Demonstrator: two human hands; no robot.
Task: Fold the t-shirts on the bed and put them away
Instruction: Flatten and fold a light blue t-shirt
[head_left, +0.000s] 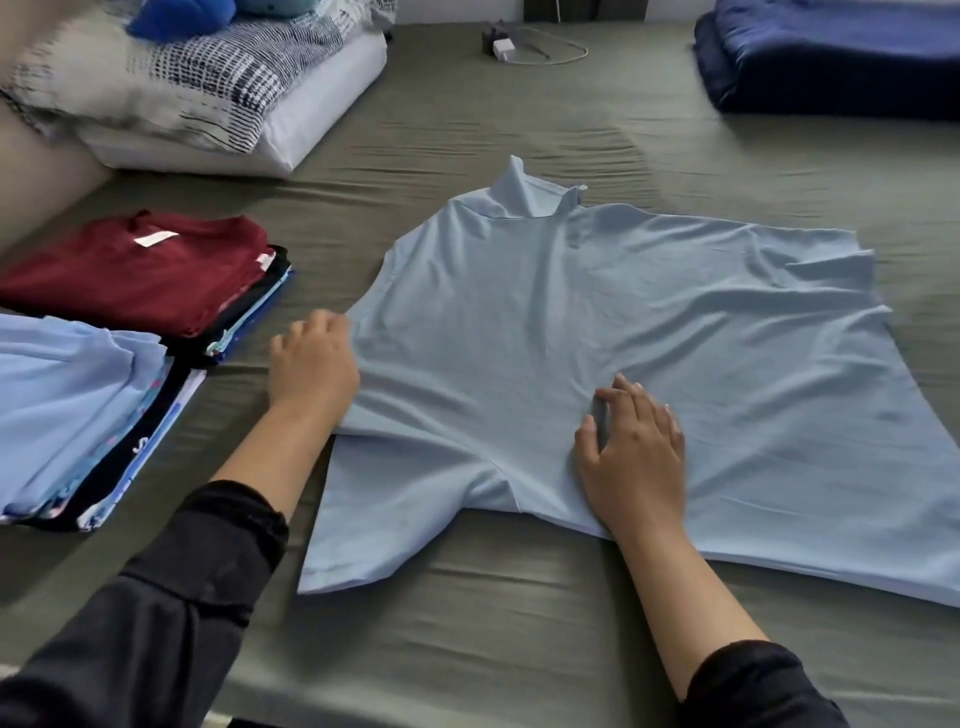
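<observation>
A light blue t-shirt (649, 332) lies spread flat on the grey-green bed sheet (467, 623), collar pointing away from me. My left hand (311, 364) grips the shirt's left edge near the shoulder, its fingers curled over the fabric. My right hand (631, 447) rests flat on the shirt's lower middle, fingers spread and pressing the cloth down. One sleeve (374, 535) lies loose toward me. At the left stand two stacks of folded shirts: one topped by a dark red shirt (140, 270), one topped by a light blue shirt (67, 395).
A patterned pillow and white cushion (208, 88) lie at the back left. A folded dark blue blanket (831, 57) sits at the back right. A white charger with cable (519, 49) lies at the far middle of the bed.
</observation>
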